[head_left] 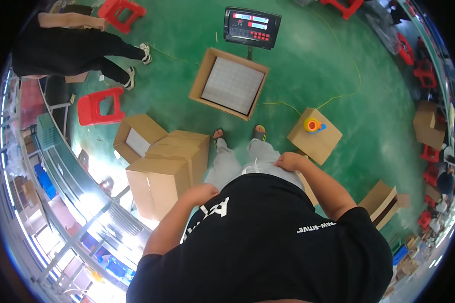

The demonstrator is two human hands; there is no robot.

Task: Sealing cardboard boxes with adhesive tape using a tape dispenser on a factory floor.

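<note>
My right hand [289,161] rests at the right hip, its fingers curled in against the grey trousers [268,157] and seeming to pinch the cloth. At the left hip is my left hand [205,192]; its fingertips are hidden behind the black T-shirt [283,242]. Ahead of my feet an open cardboard box [197,91] holds a flat, pale gridded layer [232,85]. A scale display with a red keypad [252,28] stands just beyond that box. Neither hand touches a box.
Cardboard boxes [159,184] crowd my left side. To the right, an orange-yellow tape dispenser [313,125] sits on a closed box [321,144]. A yellow cord [346,95] crosses the green floor. A person in black [71,48] stands far left, near red stools [98,107].
</note>
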